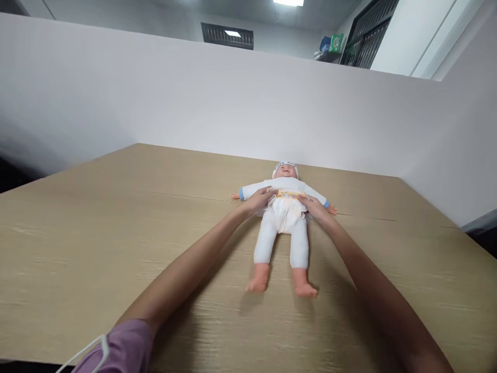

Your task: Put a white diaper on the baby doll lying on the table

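A baby doll (298,185) in a white long-sleeved outfit and printed cap lies on its back, head at the far end and bare feet toward me. Around its hips sits a white diaper (288,215) with a yellow-orange patterned waistband. On the diaper's left side, my left hand (261,200) has its fingers closed at the waist edge. My right hand (313,206) grips the opposite edge, thumb and fingers at the waistband. Both hands partly cover the diaper's sides, so the fastening there is hidden. The doll's arms stretch out sideways beyond my hands.
The doll rests on a wide wood-coloured table (116,217) with a thin seam across it. A white partition wall (217,103) rises behind the table. Past it, a green package (336,42) sits high up near a dark window. A white cord (87,348) hangs by my left sleeve.
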Motion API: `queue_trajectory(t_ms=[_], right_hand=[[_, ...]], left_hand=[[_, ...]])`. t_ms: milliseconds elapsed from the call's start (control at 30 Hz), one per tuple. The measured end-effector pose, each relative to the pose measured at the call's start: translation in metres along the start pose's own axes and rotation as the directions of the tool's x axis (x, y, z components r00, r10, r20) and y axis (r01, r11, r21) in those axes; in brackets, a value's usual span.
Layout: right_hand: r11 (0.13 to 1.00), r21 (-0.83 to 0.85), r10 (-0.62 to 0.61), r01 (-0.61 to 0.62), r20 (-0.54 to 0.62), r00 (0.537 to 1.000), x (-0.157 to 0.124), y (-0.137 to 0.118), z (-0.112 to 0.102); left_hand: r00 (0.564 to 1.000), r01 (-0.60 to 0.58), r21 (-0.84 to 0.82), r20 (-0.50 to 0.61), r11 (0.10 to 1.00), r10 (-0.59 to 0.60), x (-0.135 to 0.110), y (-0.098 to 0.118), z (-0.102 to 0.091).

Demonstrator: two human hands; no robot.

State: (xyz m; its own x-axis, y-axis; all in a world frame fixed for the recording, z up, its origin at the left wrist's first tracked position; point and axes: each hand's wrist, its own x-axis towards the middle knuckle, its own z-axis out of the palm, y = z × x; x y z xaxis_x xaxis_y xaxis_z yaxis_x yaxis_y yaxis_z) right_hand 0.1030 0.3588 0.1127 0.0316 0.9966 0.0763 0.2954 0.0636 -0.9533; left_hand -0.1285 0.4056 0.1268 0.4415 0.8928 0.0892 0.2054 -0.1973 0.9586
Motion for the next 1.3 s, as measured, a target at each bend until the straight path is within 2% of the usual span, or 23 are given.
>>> queue_trajectory(t_ms=[167,233,367,433,500,567,633,667,733,800,867,967,1300], right_hand=[[1.0,0.01,0.009,-0.01,0.066,0.998,-0.04,0.004,-0.007],[0.997,-0.066,-0.046,0.047,0.009,0.999,-0.047,0.004,-0.013],[0.951,-0.265,-0.21,0.159,-0.176,0.962,-0.056,0.009,-0.03],[0.939,-0.307,-0.223,0.152,-0.211,0.952,-0.067,0.016,-0.04],[0.893,-0.424,-0.259,0.152,-0.206,0.944,-0.084,0.027,-0.05],[0.801,-0.576,-0.315,0.161,-0.178,0.932,-0.1,0.042,-0.058],[0.716,-0.681,-0.357,0.153,-0.168,0.919,-0.109,0.056,-0.063],[0.7,-0.7,-0.359,0.138,-0.179,0.916,-0.111,0.062,-0.064],[0.702,-0.704,-0.339,0.108,-0.197,0.92,-0.11,0.072,-0.065],[0.717,-0.691,-0.313,0.095,-0.197,0.929,-0.106,0.077,-0.065],[0.73,-0.677,-0.298,0.094,-0.192,0.935,-0.102,0.08,-0.065],[0.743,-0.665,-0.28,0.077,-0.205,0.938,-0.102,0.081,-0.065],[0.813,-0.582,-0.185,0.02,-0.225,0.957,-0.102,0.073,-0.064]], left_hand=[[0.992,0.073,-0.046,0.106,0.996,-0.067,-0.037,0.004,-0.007],[0.991,0.086,-0.043,0.106,0.995,-0.081,-0.043,0.006,-0.011],[0.995,0.054,0.0,-0.079,0.999,-0.054,-0.041,0.013,-0.019],[0.985,0.021,0.034,-0.174,0.999,-0.015,-0.042,0.021,-0.02],[0.975,-0.046,0.11,-0.211,0.993,0.069,-0.046,0.033,-0.014],[0.958,-0.191,0.268,-0.157,0.944,0.238,-0.052,0.046,0.0],[0.914,-0.364,0.447,0.003,0.817,0.405,-0.055,0.057,0.021],[0.89,-0.427,0.514,0.093,0.744,0.446,-0.056,0.061,0.033],[0.873,-0.469,0.608,0.21,0.641,0.44,-0.054,0.063,0.054],[0.888,-0.436,0.695,0.232,0.572,0.397,-0.05,0.06,0.069],[0.902,-0.398,0.757,0.22,0.518,0.37,-0.047,0.055,0.076],[0.906,-0.381,0.785,0.211,0.489,0.366,-0.046,0.049,0.077],[0.912,-0.372,0.75,0.184,0.547,0.367,-0.052,0.053,0.076]])
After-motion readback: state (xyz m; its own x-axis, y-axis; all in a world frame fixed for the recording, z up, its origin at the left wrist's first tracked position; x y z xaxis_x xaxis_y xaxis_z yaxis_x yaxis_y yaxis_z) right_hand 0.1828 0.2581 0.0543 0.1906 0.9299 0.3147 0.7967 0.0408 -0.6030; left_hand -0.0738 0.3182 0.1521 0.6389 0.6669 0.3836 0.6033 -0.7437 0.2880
